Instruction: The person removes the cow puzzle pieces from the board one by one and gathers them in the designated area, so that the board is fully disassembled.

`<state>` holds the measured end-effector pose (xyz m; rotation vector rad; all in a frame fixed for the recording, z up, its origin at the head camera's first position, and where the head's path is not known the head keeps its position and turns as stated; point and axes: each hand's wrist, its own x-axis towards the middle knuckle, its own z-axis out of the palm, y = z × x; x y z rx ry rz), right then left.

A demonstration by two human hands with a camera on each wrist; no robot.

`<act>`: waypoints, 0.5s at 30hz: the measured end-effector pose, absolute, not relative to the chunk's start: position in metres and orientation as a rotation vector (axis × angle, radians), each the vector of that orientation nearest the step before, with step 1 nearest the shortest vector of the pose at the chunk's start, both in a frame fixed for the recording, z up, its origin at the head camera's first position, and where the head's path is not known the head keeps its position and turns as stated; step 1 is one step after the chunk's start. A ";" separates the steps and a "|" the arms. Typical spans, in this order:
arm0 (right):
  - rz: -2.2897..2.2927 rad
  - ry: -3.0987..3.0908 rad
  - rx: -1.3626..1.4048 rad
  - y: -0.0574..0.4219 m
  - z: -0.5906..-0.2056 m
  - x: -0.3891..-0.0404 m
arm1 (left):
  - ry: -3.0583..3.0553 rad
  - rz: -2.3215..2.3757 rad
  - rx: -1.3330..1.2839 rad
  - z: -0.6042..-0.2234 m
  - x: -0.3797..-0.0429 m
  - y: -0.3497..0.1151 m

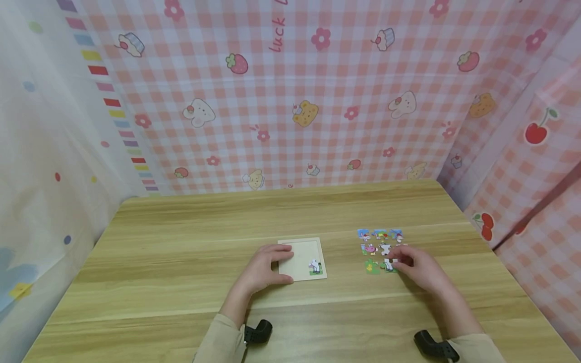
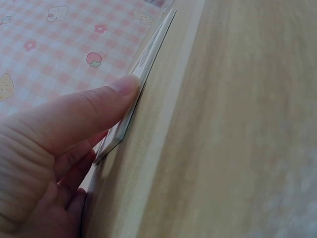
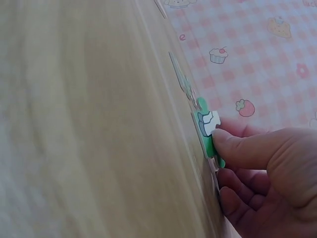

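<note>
A square wooden puzzle tray [image 1: 297, 259] lies on the table, with one cow-and-grass jigsaw piece [image 1: 315, 267] in its near right corner. My left hand [image 1: 262, 268] grips the tray's left side, thumb at the near edge and fingers toward the far edge. Further right, my right hand [image 1: 419, 268] pinches a green and white jigsaw piece [image 3: 208, 130] between thumb and fingers, low at the near row of loose pieces. Beside it lies a green piece with a yellow duck [image 1: 371, 267]. Part of the held piece is hidden by the thumb.
Several loose jigsaw pieces [image 1: 380, 235] lie in rows right of the tray, among them a pink-faced one [image 1: 369, 249] and a white one [image 1: 386, 249]. The wood-grain table [image 1: 181, 282] ends at a pink checked curtain [image 1: 281, 141]. Black wrist mounts [image 1: 258, 331] sit at both sleeves.
</note>
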<state>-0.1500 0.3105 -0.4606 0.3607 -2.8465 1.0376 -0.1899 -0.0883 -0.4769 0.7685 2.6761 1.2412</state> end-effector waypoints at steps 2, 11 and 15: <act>1.036 -2.838 0.361 0.311 -0.462 -0.151 | 2.679 1.236 0.766 -0.477 -0.190 -0.088; 1.020 -2.740 0.374 0.304 -0.456 -0.154 | 2.679 1.236 0.762 -0.475 -0.189 -0.088; 1.097 -2.709 0.481 0.291 -0.453 -0.158 | 2.675 1.243 0.763 -0.475 -0.190 -0.088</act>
